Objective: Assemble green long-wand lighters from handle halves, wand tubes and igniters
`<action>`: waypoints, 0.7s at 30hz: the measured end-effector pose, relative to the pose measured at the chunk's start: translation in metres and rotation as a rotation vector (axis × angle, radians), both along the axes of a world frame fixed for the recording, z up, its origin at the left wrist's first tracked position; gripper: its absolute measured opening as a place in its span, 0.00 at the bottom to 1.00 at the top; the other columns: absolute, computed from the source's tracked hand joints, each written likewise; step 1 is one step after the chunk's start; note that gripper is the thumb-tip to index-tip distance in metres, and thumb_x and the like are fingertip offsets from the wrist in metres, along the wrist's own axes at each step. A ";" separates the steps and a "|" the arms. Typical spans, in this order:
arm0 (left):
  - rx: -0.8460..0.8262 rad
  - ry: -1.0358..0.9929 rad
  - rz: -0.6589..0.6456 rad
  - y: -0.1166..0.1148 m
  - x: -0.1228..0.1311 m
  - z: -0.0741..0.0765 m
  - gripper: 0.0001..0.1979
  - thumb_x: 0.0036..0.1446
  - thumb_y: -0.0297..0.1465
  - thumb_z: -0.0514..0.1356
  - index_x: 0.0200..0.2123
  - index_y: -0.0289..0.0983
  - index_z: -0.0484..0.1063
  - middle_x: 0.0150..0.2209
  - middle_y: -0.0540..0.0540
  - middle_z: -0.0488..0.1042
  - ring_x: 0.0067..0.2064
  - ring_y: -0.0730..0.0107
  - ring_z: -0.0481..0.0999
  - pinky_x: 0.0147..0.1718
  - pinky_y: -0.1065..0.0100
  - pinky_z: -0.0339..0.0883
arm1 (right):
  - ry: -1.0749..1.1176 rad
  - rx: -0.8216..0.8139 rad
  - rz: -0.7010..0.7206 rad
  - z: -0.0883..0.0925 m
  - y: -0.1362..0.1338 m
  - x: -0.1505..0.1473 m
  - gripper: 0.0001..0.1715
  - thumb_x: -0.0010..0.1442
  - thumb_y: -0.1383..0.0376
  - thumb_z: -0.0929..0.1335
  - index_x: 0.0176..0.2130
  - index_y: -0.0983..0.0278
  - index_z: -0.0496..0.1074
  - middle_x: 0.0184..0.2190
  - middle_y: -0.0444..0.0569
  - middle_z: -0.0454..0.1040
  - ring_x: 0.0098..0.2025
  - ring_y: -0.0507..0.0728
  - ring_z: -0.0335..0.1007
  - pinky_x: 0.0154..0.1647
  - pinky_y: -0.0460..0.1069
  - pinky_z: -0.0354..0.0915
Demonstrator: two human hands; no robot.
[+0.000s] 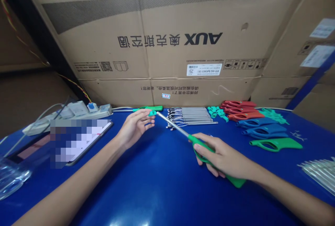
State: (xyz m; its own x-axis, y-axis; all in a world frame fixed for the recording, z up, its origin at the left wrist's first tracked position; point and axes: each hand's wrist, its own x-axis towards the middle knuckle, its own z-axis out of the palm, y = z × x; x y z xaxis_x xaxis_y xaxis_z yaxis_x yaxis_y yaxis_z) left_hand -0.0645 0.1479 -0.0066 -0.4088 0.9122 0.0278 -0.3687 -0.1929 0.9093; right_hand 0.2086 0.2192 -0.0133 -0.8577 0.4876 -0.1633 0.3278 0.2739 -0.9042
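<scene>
In my right hand (pixel 220 154) is a green long-necked lighter (pixel 237 181), its metal tube (pixel 174 124) slanting up and left. My left hand (pixel 134 126) pinches a small teal plastic piece (pixel 152 113) between thumb and forefinger, right by the tube's tip; whether the two touch I cannot tell. Behind the left hand another green lighter (pixel 154 108) lies at the back of the blue table. Several metal tubes with wires (pixel 196 116) are lined up beyond the held tube, beside a small pile of teal pieces (pixel 217 112).
Red (pixel 239 109), blue (pixel 264 131) and green lighter handles (pixel 278 144) lie at the right, near more teal parts (pixel 274 115) and metal rods (pixel 320 173). At left are a phone (pixel 90 145), a power strip (pixel 75 112) and a clear plastic object (pixel 13 180). Cardboard (pixel 157 16) walls the back.
</scene>
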 end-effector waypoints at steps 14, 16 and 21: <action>0.005 0.010 -0.007 0.000 0.000 -0.001 0.09 0.51 0.26 0.66 0.37 0.31 0.77 0.29 0.44 0.75 0.32 0.69 0.73 0.34 0.67 0.70 | -0.041 0.030 0.011 0.005 -0.003 0.000 0.19 0.69 0.50 0.59 0.48 0.61 0.62 0.31 0.43 0.70 0.15 0.43 0.58 0.11 0.37 0.54; 0.009 0.013 -0.001 -0.001 0.001 0.000 0.09 0.50 0.27 0.67 0.37 0.32 0.77 0.29 0.44 0.75 0.32 0.69 0.73 0.34 0.67 0.70 | -0.037 0.029 0.009 0.004 -0.003 0.000 0.19 0.69 0.50 0.59 0.48 0.61 0.62 0.31 0.43 0.70 0.15 0.43 0.58 0.11 0.37 0.54; 0.026 0.017 0.006 -0.001 0.002 0.000 0.10 0.47 0.28 0.69 0.35 0.33 0.77 0.29 0.46 0.75 0.32 0.71 0.73 0.33 0.68 0.69 | -0.029 0.044 0.006 0.002 -0.001 0.001 0.19 0.69 0.50 0.59 0.49 0.61 0.61 0.30 0.43 0.71 0.15 0.43 0.59 0.10 0.38 0.54</action>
State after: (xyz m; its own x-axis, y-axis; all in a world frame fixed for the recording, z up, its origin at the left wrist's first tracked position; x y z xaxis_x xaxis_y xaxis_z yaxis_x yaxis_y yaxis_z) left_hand -0.0628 0.1467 -0.0067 -0.4135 0.9086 0.0587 -0.3520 -0.2189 0.9100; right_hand 0.2092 0.2183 -0.0113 -0.8559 0.4896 -0.1665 0.3517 0.3151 -0.8815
